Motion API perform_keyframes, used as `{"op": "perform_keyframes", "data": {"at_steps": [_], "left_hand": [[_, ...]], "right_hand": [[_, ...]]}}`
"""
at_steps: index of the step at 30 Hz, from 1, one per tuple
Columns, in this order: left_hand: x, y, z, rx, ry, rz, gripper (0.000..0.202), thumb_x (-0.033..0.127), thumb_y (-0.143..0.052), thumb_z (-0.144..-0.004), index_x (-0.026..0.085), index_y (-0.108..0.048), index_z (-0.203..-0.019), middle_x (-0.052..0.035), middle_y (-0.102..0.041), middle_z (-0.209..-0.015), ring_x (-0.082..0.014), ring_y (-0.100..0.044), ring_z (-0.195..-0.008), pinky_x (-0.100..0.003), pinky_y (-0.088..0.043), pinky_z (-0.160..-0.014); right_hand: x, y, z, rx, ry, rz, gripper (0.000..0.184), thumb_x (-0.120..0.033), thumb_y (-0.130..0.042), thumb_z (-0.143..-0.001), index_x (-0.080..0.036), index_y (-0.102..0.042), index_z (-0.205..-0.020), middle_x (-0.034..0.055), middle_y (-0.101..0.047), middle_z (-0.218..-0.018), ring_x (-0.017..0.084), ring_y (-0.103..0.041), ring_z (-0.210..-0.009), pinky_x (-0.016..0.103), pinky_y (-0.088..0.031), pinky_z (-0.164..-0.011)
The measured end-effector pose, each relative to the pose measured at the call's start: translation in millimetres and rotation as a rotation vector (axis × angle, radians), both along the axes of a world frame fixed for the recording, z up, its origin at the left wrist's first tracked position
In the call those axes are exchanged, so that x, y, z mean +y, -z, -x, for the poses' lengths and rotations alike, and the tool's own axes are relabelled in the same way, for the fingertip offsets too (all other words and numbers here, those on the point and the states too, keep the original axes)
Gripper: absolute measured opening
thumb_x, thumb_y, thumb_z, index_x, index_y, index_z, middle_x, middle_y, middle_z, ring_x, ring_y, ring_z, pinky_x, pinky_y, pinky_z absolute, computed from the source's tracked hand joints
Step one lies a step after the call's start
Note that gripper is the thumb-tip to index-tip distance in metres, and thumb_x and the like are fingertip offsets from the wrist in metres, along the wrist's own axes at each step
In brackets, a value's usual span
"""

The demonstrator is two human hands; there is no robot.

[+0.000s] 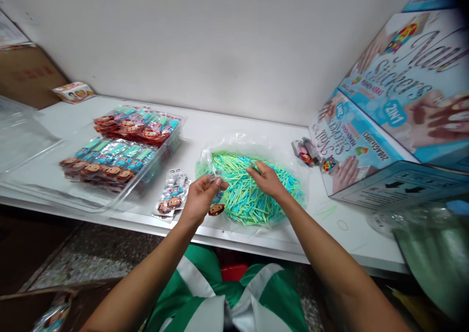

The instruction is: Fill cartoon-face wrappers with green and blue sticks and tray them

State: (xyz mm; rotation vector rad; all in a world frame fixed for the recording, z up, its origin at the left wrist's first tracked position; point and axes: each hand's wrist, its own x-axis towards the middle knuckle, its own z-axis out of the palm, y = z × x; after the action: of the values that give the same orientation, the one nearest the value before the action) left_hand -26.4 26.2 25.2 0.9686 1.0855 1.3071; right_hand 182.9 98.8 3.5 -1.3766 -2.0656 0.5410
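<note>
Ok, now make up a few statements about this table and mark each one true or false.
1. The left hand holds a packet. True.
2. The right hand is over the sticks. True.
3. The sticks are red and black. False: they are green and blue.
4. The sticks lie in a clear bag. True.
5. Nothing stands left of the bag. False: a clear tray is there.

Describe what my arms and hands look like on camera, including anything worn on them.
Both forearms are bare, with no sleeves in view. The left hand and right hand are ungloved, and no watch or bracelet shows at either wrist; small rings can't be ruled out. The clothing below is green with broad white bands.
</note>
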Motion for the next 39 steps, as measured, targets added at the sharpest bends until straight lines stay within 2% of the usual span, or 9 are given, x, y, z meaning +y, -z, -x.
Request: {"op": "perform_keyframes", "data": {"at_steps": [3, 9, 13, 15, 18, 23, 26, 32, 39], "left_hand": [[-1, -1.9, -5, -0.004, 0.056, 0.012, 0.027, 0.038, -0.068, -0.072, 0.013, -0.064, -0.081, -0.0063, -0.071, -0.078, -0.0146, -0.063, -0.072, -0.026, -0.046, -0.07], [-10, 1.6, -24, -0.046, 0.399, 0.072, 0.029, 0.038, -0.069, -0.071, 0.011, -0.064, -0.08, -0.0077, -0.071, -0.077, -0.0162, -0.064, -0.072, -0.028, -0.047, -0.073], [-13, 9.2, -38, -0.1, 0.493, 0.017, 0.027, 0.037, -0.069, -0.071, 0.011, -0.067, -0.077, -0.007, -0.07, -0.079, -0.0174, -0.063, -0.077, -0.03, -0.047, -0.078], [-13, 10.8, -40, -0.12, 0.468, 0.032, 0.028, 0.038, -0.07, -0.07, 0.011, -0.067, -0.076, -0.0066, -0.07, -0.079, -0.0176, -0.063, -0.076, -0.031, -0.048, -0.079], [-11, 9.0, -36, -0.117, 0.399, 0.103, 0.031, 0.037, -0.072, -0.068, 0.01, -0.065, -0.082, -0.0061, -0.069, -0.078, -0.0165, -0.063, -0.072, -0.031, -0.048, -0.077], [-7, 5.1, -28, 0.033, 0.308, 0.087, 0.031, 0.038, -0.072, -0.067, 0.01, -0.06, -0.077, -0.005, -0.066, -0.072, -0.0147, -0.061, -0.07, -0.026, -0.046, -0.069], [-8, 5.4, -27, 0.235, 0.281, -0.027, 0.028, 0.04, -0.065, -0.073, 0.013, -0.057, -0.073, 0.0008, -0.058, -0.063, -0.0103, -0.053, -0.06, -0.022, -0.04, -0.058], [-13, -0.6, -24, 0.706, 0.269, -0.245, 0.025, 0.039, -0.051, -0.084, 0.016, -0.057, -0.074, 0.0036, -0.048, -0.06, -0.0093, -0.043, -0.058, -0.022, -0.033, -0.056], [-14, -1.4, -22, 0.661, 0.354, -0.247, 0.025, 0.038, -0.049, -0.084, 0.016, -0.054, -0.074, 0.0021, -0.051, -0.064, -0.0106, -0.046, -0.063, -0.022, -0.036, -0.059]], "right_hand": [[-4, -2.3, 2, 0.373, 0.077, 0.21, 0.04, -0.055, -0.039, -0.087, -0.019, -0.05, -0.073, -0.0024, -0.049, -0.064, 0.013, -0.046, -0.062, 0.027, -0.038, -0.064], [-37, -11.8, 25, 1.348, -0.067, 0.71, 0.025, -0.042, -0.062, -0.077, -0.019, -0.052, -0.078, -0.0024, -0.056, -0.073, 0.012, -0.057, -0.067, 0.025, -0.047, -0.061], [-58, -11.5, 42, 1.52, -0.087, 0.803, 0.023, -0.042, -0.061, -0.079, -0.022, -0.05, -0.084, -0.0042, -0.055, -0.072, 0.008, -0.051, -0.052, 0.016, -0.03, -0.034], [-63, -10.9, 42, 1.44, -0.078, 0.773, 0.028, -0.048, -0.055, -0.081, -0.021, -0.049, -0.083, -0.0032, -0.055, -0.074, 0.007, -0.046, -0.046, 0.017, -0.025, -0.031], [-66, -19.8, 26, 1.121, -0.066, 0.565, 0.035, -0.053, -0.047, -0.085, -0.019, -0.049, -0.076, -0.0014, -0.052, -0.07, 0.01, -0.049, -0.055, 0.021, -0.038, -0.045], [-67, -59.2, -10, 0.081, -0.272, 0.355, 0.037, -0.052, -0.035, -0.09, -0.019, -0.047, -0.078, -0.0013, -0.048, -0.066, 0.013, -0.045, -0.06, 0.027, -0.037, -0.062], [-67, -78.0, -16, -0.298, -0.379, 0.268, 0.035, -0.048, -0.029, -0.093, -0.019, -0.045, -0.083, 0.0006, -0.051, -0.071, 0.014, -0.045, -0.062, 0.027, -0.033, -0.06], [-64, -91.2, -13, -0.591, -0.469, 0.222, 0.033, -0.045, -0.027, -0.094, -0.019, -0.045, -0.089, 0.0026, -0.054, -0.069, 0.014, -0.046, -0.059, 0.025, -0.026, -0.053], [-63, -91.8, -13, -0.609, -0.504, 0.246, 0.033, -0.046, -0.026, -0.094, -0.019, -0.044, -0.088, 0.0018, -0.054, -0.067, 0.014, -0.044, -0.056, 0.024, -0.025, -0.052]]}}
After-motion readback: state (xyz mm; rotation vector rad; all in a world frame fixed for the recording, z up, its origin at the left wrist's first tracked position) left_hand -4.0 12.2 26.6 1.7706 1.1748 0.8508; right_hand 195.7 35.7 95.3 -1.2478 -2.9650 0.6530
